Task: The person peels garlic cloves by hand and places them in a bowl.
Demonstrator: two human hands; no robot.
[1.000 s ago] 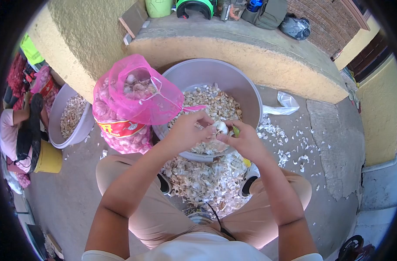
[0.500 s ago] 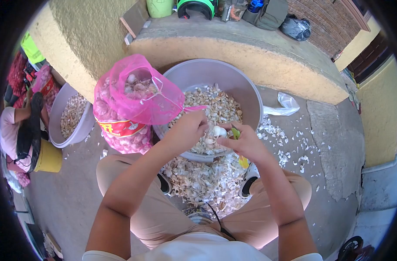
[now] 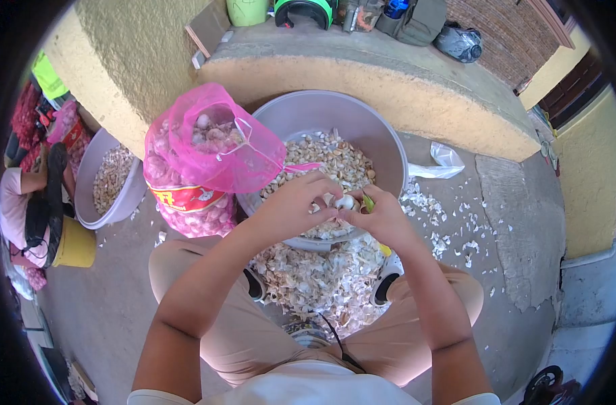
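Over the near side of a large grey tub, a white garlic bulb is pinched between my two hands. My left hand grips the bulb from the left with bent fingers. From the other side my right hand has its thumb and fingers closed on it. A yellow-green object pokes out of my right hand; its kind is mostly hidden. Loose garlic cloves fill the tub's bottom. Below, a heap of papery garlic skins lies between my feet.
A pink mesh sack of garlic bulbs stands left of the tub. Farther left, a person sits by a yellow bucket and a second tub of cloves. A clear plastic bag lies right, before a raised ledge.
My left hand has shifted right and its fingers now reach around the garlic bulb. The bulb has turned and is more covered. A yellow part under my right hand shows less.
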